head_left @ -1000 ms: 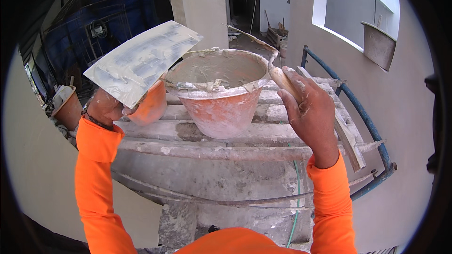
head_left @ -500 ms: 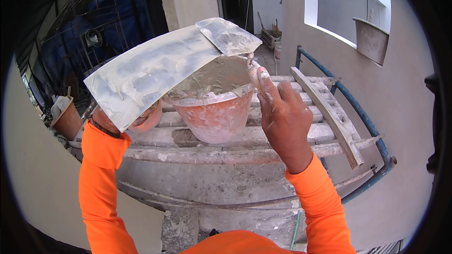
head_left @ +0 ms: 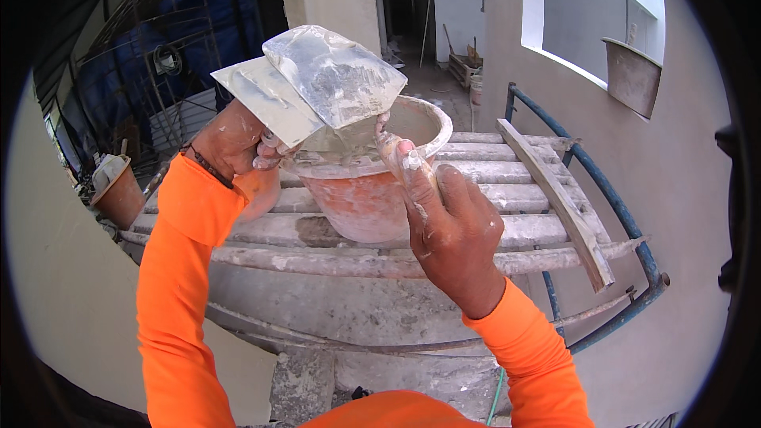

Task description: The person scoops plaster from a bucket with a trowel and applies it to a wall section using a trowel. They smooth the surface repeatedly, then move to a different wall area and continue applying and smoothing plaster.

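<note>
My left hand point(head_left: 230, 143) grips a plaster-smeared flat steel float point(head_left: 261, 99) from beneath. My right hand point(head_left: 456, 238) is closed on the wooden handle of a trowel point(head_left: 337, 63), whose coated blade lies over the float. Below and behind both tools stands an orange bucket point(head_left: 345, 202) with a whitened rim and wet grey plaster inside, partly hidden by the blades and my right hand. A second orange container point(head_left: 258, 198) sits just left of it, mostly behind my left hand.
Both containers stand on a slatted scaffold platform point(head_left: 515, 226) with a loose plank point(head_left: 547, 190) and blue tube rail point(head_left: 618, 206). A grey bucket point(head_left: 634, 79) sits on the right window ledge, another orange bucket point(head_left: 115, 206) at left. Tarpaulin and a metal frame point(head_left: 158, 24) are behind.
My right hand has moved left and downward, bringing the trowel blade onto and across the float. My left hand has shifted right and up, and the float now looks shorter, more angled.
</note>
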### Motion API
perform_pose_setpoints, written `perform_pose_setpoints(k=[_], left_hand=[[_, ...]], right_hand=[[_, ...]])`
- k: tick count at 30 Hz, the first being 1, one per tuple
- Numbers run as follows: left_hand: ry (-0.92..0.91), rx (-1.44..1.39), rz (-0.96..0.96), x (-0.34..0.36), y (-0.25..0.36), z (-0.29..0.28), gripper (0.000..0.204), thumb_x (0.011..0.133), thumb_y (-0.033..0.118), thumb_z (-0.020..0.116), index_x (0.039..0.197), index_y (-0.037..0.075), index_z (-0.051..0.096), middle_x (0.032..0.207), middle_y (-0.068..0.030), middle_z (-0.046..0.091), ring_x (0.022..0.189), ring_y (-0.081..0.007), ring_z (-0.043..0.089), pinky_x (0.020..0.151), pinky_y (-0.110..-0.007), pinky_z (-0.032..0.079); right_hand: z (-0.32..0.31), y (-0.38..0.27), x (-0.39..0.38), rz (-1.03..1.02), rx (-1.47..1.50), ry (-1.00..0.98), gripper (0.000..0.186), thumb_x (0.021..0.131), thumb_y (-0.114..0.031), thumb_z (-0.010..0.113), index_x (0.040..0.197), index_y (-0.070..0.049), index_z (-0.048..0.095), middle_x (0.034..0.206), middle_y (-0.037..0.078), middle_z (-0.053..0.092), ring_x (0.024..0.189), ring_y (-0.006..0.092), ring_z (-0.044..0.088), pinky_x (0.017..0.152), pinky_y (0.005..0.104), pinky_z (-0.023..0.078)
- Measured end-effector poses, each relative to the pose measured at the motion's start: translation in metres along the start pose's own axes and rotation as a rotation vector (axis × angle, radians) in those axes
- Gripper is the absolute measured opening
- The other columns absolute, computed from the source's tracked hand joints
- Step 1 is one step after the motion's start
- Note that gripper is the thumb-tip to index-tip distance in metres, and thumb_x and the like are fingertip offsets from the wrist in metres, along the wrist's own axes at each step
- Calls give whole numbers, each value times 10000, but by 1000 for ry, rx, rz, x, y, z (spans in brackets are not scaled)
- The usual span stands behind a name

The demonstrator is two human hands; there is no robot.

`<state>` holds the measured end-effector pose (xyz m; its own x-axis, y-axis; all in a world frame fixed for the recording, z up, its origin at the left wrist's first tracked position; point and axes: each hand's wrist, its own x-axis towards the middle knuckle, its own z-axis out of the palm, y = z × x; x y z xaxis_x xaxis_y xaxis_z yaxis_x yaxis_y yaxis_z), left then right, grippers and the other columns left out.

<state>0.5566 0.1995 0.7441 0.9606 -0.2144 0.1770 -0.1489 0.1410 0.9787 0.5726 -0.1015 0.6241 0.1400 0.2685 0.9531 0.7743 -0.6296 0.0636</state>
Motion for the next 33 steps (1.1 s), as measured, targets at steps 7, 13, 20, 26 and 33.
perform_pose_setpoints(k=[7,13,20,26,33], left_hand=[[258,305,-119,36,21,8,358,1091,337,407,983,53,595,609,-10,507,426,-55,342,355,-216,272],[575,662,144,13,43,-17,287,1043,332,505,1001,78,633,616,18,504,446,-50,348,406,-230,281],[707,1017,323,-12,48,-32,531,949,345,643,1395,62,587,751,-32,623,497,-59,460,441,-239,330],[633,999,433,-37,39,-32,602,916,345,706,1426,56,571,923,-96,700,663,-89,629,520,-246,458],[648,869,420,-65,35,-16,583,913,267,718,1432,47,568,1056,-124,705,860,-125,701,684,-237,535]], right_hand=[[-17,1,4,83,155,-25,678,814,-37,791,1455,-132,592,889,122,607,675,253,597,606,364,501],[-50,57,51,166,86,-286,440,876,-167,789,1283,-39,680,919,152,685,703,266,654,634,381,521],[-28,102,151,-17,-95,-615,431,811,-184,871,1189,-40,724,937,139,755,760,248,694,747,377,557],[28,114,217,-200,-42,-884,386,757,-181,896,1096,-45,771,964,129,772,866,261,735,820,395,576],[46,89,246,-39,-292,-1267,382,867,-339,814,1076,-22,773,991,139,775,763,226,754,720,368,617]])
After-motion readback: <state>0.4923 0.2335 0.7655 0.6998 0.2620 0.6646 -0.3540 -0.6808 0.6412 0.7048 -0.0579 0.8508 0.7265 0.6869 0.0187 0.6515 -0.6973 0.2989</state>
